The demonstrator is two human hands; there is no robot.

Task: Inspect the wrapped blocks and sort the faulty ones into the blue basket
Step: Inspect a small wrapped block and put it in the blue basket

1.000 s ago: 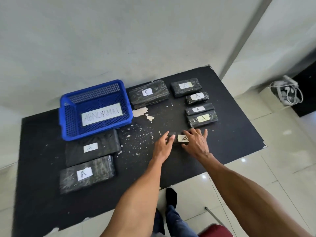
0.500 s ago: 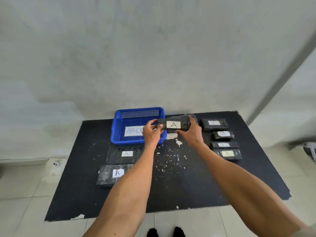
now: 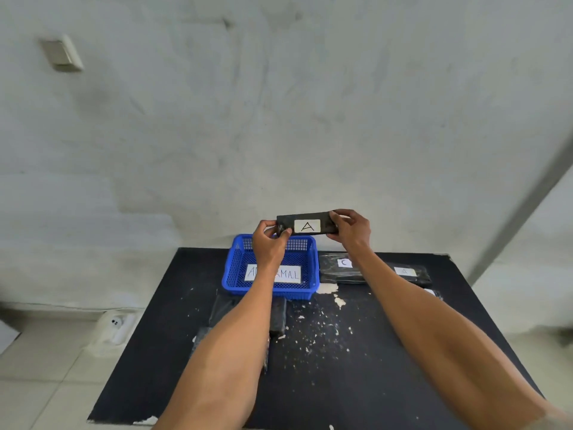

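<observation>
A single wide-angle view from the person's head, placed close above the near edge of a black table (image 3: 350,386), faces forward and slightly down across it to the pale wall (image 3: 279,119) behind its far edge, which fills the upper half.

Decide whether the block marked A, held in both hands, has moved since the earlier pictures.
Yes. The block has risen: half a second ago it overlapped the blue basket's right edge; now it is clear above its far rim.
</observation>
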